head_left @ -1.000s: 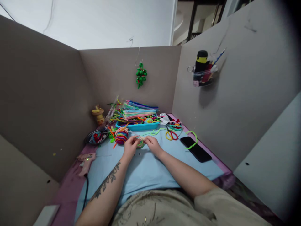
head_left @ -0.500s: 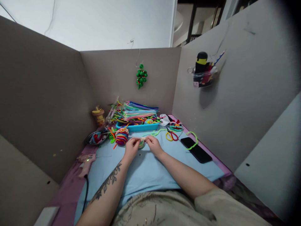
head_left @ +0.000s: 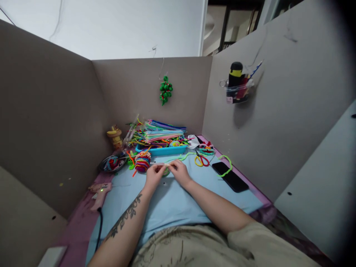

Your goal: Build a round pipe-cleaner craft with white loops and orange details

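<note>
Over the middle of the blue cloth, my left hand point(head_left: 154, 173) and my right hand point(head_left: 180, 172) meet, fingertips almost touching. Both are closed in a pinch on a small pale pipe cleaner point(head_left: 166, 165), mostly covered by the fingers. Just beneath it shows a light green coiled piece point(head_left: 166, 172), partly hidden by the hands. Left of my left hand stands a striped, multicoloured pipe-cleaner shape point(head_left: 142, 162). Scissors point(head_left: 202, 160) with red and yellow handles lie beyond my right hand, with a green pipe cleaner point(head_left: 183, 157) running near them.
A blue tray point(head_left: 161, 151) at the back is heaped with pipe cleaners point(head_left: 165, 135). A phone point(head_left: 232, 178) lies on the right under a green loop point(head_left: 230, 167). At left are a pink glue gun point(head_left: 101, 194) and a dark bowl point(head_left: 103, 165). Partition walls point(head_left: 150, 92) enclose the table.
My right hand has come in closer to my left, so less of the pale pipe cleaner shows between them. The whole view has shifted slightly.
</note>
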`<act>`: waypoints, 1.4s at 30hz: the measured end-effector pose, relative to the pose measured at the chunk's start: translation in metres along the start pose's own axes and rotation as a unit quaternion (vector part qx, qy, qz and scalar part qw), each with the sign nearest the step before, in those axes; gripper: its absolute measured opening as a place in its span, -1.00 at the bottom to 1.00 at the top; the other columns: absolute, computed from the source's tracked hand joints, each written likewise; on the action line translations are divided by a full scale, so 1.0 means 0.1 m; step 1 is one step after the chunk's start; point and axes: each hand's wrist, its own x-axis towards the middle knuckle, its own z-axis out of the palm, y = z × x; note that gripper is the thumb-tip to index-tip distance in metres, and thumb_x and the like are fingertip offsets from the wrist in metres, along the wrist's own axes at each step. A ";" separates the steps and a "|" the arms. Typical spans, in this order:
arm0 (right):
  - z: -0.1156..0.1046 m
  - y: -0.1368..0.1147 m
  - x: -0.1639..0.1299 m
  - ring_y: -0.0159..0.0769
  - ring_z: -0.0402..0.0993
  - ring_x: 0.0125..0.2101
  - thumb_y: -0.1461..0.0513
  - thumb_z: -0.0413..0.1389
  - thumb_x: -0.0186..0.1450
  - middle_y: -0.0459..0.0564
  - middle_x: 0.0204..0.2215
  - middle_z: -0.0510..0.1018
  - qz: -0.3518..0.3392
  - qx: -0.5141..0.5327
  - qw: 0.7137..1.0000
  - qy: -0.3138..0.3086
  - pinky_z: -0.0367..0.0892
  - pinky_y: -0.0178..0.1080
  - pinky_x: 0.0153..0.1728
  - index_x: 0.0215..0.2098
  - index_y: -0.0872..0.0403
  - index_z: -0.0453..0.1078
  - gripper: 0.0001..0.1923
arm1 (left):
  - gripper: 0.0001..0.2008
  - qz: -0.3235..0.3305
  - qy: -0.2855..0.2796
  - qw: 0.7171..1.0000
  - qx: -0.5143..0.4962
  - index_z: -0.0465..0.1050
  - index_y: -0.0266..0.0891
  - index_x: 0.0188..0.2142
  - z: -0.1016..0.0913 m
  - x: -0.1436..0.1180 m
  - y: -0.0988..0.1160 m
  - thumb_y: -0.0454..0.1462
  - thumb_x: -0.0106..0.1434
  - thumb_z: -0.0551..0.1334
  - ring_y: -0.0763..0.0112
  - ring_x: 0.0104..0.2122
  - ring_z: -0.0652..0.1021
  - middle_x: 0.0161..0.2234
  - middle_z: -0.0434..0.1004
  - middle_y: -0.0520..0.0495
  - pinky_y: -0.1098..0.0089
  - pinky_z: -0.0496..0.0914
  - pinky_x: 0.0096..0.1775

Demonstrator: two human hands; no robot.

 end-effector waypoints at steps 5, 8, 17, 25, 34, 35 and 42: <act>0.01 0.03 -0.01 -0.34 0.26 -0.44 0.33 0.06 0.13 -0.10 -0.53 0.32 -0.001 -0.030 0.999 0.022 0.16 -0.32 -0.42 -0.54 0.07 0.32 -0.90 | -0.68 -0.009 -0.013 0.999 -0.040 0.54 -0.35 -0.38 0.03 -0.02 0.04 -0.12 -0.04 0.30 0.32 -0.41 0.53 -0.40 0.58 -0.14 0.41 0.40 -0.37; 0.01 0.03 -0.01 -0.34 0.25 -0.43 0.35 0.05 0.10 -0.11 -0.52 0.30 -0.005 -0.042 0.999 0.019 0.15 -0.32 -0.41 -0.55 0.07 0.29 -0.90 | -0.67 -0.023 -0.009 0.998 -0.054 0.54 -0.35 -0.35 0.03 -0.01 0.01 -0.13 -0.04 0.30 0.29 -0.37 0.54 -0.37 0.58 -0.15 0.38 0.41 -0.33; 0.03 0.01 -0.02 -0.34 0.22 -0.43 0.36 0.03 0.08 -0.12 -0.52 0.27 -0.001 -0.064 0.997 0.036 0.13 -0.32 -0.42 -0.56 0.06 0.22 -0.88 | -0.72 -0.010 0.017 0.999 -0.030 0.54 -0.34 -0.41 0.04 0.00 -0.05 -0.13 -0.01 0.28 0.27 -0.32 0.54 -0.29 0.57 -0.18 0.39 0.41 -0.32; 0.03 0.02 -0.04 -0.33 0.23 -0.42 0.37 0.03 0.09 -0.10 -0.49 0.27 -0.001 -0.085 0.995 0.043 0.15 -0.31 -0.41 -0.53 0.06 0.21 -0.88 | -0.68 -0.013 0.011 1.000 -0.006 0.54 -0.36 -0.41 0.04 -0.04 0.02 -0.10 -0.01 0.26 0.32 -0.47 0.53 -0.50 0.56 -0.10 0.41 0.40 -0.41; 0.02 0.01 -0.04 -0.30 0.28 -0.37 0.31 0.06 0.10 -0.04 -0.40 0.34 0.007 -0.062 0.998 0.016 0.24 -0.28 -0.36 -0.38 0.08 0.30 -0.91 | -0.69 0.018 -0.003 1.000 -0.001 0.50 -0.36 -0.39 0.04 0.00 -0.08 -0.12 0.07 0.20 0.37 -0.44 0.50 -0.46 0.53 -0.10 0.46 0.35 -0.41; 0.02 0.01 -0.04 -0.30 0.29 -0.37 0.30 0.07 0.11 -0.03 -0.37 0.35 0.007 -0.055 0.998 0.009 0.26 -0.27 -0.35 -0.33 0.08 0.31 -0.87 | -0.70 0.023 -0.002 1.000 -0.004 0.50 -0.35 -0.38 0.04 0.00 -0.10 -0.13 0.08 0.20 0.36 -0.41 0.50 -0.42 0.53 -0.11 0.45 0.36 -0.39; -0.02 0.01 -0.04 -0.30 0.34 -0.28 0.29 0.00 0.23 0.00 -0.31 0.42 -0.041 -0.014 0.997 -0.058 0.28 -0.26 -0.26 -0.21 0.06 0.37 -0.82 | -0.78 0.063 -0.029 0.998 0.000 0.48 -0.31 -0.35 -0.01 0.04 -0.12 -0.20 0.10 0.18 0.33 -0.34 0.51 -0.36 0.53 -0.12 0.39 0.37 -0.27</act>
